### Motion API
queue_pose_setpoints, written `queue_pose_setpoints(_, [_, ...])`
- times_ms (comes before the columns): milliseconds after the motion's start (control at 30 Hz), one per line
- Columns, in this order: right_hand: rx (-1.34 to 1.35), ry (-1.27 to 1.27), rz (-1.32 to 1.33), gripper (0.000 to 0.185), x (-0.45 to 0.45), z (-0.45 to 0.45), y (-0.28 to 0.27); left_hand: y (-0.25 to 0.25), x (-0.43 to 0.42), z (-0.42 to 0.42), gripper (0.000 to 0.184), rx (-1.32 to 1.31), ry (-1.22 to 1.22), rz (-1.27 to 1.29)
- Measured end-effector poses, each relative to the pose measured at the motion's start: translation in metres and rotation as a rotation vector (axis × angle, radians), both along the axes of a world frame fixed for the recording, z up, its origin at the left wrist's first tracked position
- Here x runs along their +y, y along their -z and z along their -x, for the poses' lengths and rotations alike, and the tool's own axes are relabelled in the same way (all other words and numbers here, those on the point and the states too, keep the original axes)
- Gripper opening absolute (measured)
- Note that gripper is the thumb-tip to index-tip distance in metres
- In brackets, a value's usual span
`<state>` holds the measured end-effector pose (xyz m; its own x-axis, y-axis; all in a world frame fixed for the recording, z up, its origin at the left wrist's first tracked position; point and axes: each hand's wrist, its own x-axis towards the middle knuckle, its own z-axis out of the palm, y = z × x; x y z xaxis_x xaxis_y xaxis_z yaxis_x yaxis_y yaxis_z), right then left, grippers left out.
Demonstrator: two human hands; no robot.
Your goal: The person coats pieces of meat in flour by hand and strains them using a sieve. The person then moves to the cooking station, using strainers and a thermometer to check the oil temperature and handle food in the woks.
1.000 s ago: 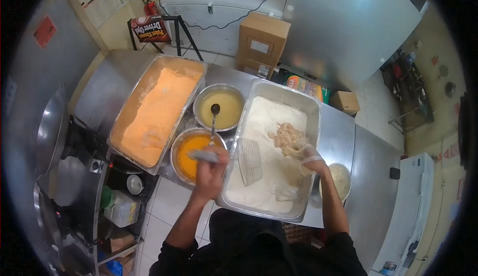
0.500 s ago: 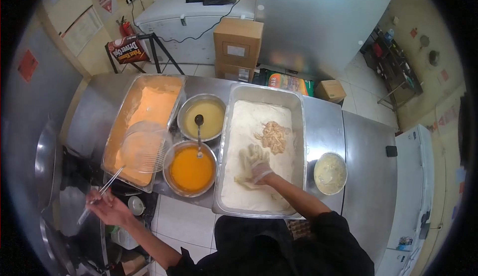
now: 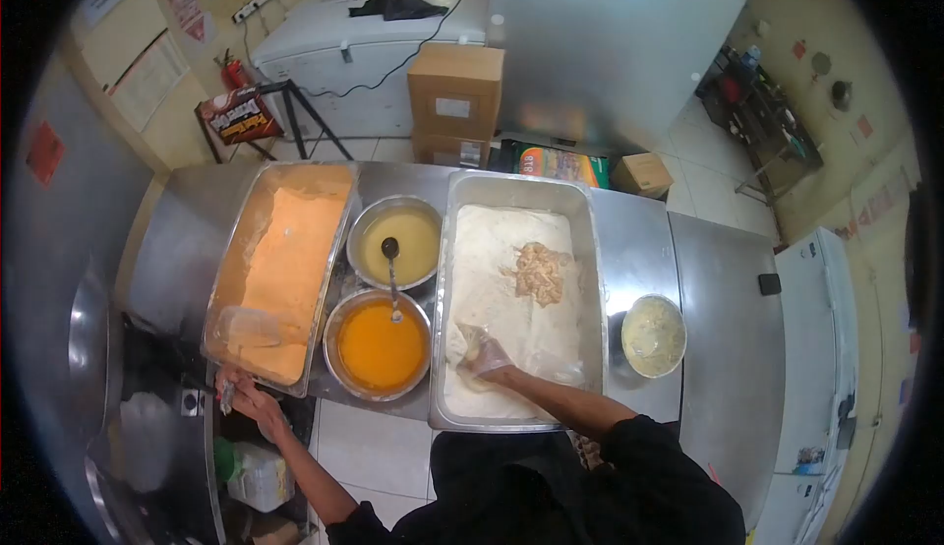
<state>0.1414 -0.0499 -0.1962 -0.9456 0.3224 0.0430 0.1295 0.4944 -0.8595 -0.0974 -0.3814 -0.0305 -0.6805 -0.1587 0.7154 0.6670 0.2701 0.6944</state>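
Observation:
My left hand [image 3: 253,405] is closed around the handle of a wire strainer [image 3: 251,329], whose bowl hangs low over the near end of a metal tray [image 3: 344,201] of orange powder. My right hand [image 3: 484,356], in a clear plastic glove, reaches into a deep metal tray [image 3: 596,250] of white flour [image 3: 482,250]. Its fingers are pressed into the flour and partly hidden, so their grip cannot be made out. A heap of wet, battered strips [image 3: 539,272] lies on the flour beyond that hand.
Between the trays stand a bowl of pale yellow liquid [image 3: 418,235], with a dark-ended ladle [image 3: 391,250] across its rim, and a bowl of orange liquid [image 3: 382,348]. A smeared bowl [image 3: 654,336] stands on the right. Cardboard boxes [image 3: 452,92] stand behind the table.
The strainer has dropped and tilted, and my left hand has moved right towards the tray's near edge. My right hand has shifted slightly left and down, its fingers now dug into the flour.

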Motion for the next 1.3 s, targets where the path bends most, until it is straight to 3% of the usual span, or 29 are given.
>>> queue_pose_setpoints(67, [-0.091,0.105,0.785,0.054,0.0,-0.005,-0.014,0.013,0.0,0.0,0.023,-0.053,-0.008,0.023])
queue_pose_setpoints(100, [-0.083,0.123,0.776,0.054,0.007,-0.009,-0.025,0.019,0.0,0.0,0.024,-0.107,-0.04,0.055])
queue_pose_setpoints(167, [-0.366,0.209,1.777,0.029,0.03,-0.014,-0.053,0.024,0.0,0.001,0.024,-0.068,-0.031,0.1])
queue_pose_setpoints(200, [-0.409,0.356,1.346,0.028,0.044,-0.015,-0.06,0.028,-0.001,0.002,0.024,-0.092,0.014,0.073])
queue_pose_setpoints(267, [-0.134,0.186,1.052,0.033,0.08,-0.026,-0.035,0.016,0.006,-0.005,0.023,-0.066,0.016,0.088])
queue_pose_setpoints(333, [0.075,0.202,1.489,0.032,0.109,-0.023,-0.106,0.029,0.0,-0.001,0.029,-0.143,-0.024,0.038])
queue_pose_setpoints(400, [-0.086,0.514,1.008,0.032,0.155,-0.035,-0.1,0.057,-0.015,0.014,0.035,-0.212,-0.063,-0.011])
queue_pose_setpoints(467, [-0.217,0.544,0.21,0.034,0.167,-0.04,-0.13,0.099,-0.037,0.03,0.03,-0.485,-0.093,-0.015])
queue_pose_setpoints(567, [-0.085,0.547,0.115,0.036,0.162,-0.036,-0.159,0.12,-0.032,0.035,0.034,-0.48,-0.12,-0.132])
queue_pose_setpoints(600, [-0.09,0.542,0.111,0.036,0.163,-0.033,-0.15,0.107,-0.023,0.029,0.034,-0.485,-0.125,-0.135])
queue_pose_setpoints(667, [-0.298,0.507,-0.339,0.056,0.174,-0.023,-0.1,0.06,0.007,0.012,0.035,-0.392,-0.145,-0.147])
queue_pose_setpoints(733, [-0.373,0.471,-0.751,0.068,0.174,-0.018,-0.057,0.061,0.004,0.014,0.036,-0.402,-0.158,-0.176])
queue_pose_setpoints(867, [-0.246,0.578,-0.672,0.065,0.163,0.012,-0.035,0.072,0.0,0.016,0.04,-0.345,-0.178,-0.118])
queue_pose_setpoints(933, [-0.498,0.435,-0.375,0.062,0.156,0.023,-0.031,0.083,-0.009,0.024,0.039,-0.382,-0.164,-0.142])
queue_pose_setpoints(967, [-0.499,0.435,-0.375,0.062,0.152,0.022,-0.03,0.09,-0.012,0.026,0.039,-0.426,-0.149,-0.181])
queue_pose_setpoints(1000, [-0.329,0.324,-0.297,0.056,0.148,0.017,-0.024,0.087,-0.008,0.025,0.039,-0.431,-0.151,-0.184])
queue_pose_setpoints(1033, [-0.166,0.208,-0.216,0.051,0.14,0.016,-0.033,0.077,-0.001,0.02,0.038,-0.414,-0.172,-0.171])
queue_pose_setpoints(1100, [-0.25,0.072,-0.157,0.048,0.137,0.007,-0.094,0.071,0.002,0.017,0.038,-0.407,-0.216,-0.15])
queue_pose_setpoints(1167, [-0.012,-0.123,0.267,0.046,0.123,0.01,-0.165,0.075,0.0,0.019,0.037,-0.376,-0.159,-0.183])
queue_pose_setpoints(1233, [-0.036,-0.105,0.239,0.045,0.136,0.0,-0.16,0.085,-0.007,0.023,0.036,-0.353,-0.156,-0.195])
queue_pose_setpoints(1300, [-0.191,0.051,-0.09,0.043,0.15,-0.008,-0.115,0.085,-0.005,0.022,0.034,-0.352,-0.157,-0.176])
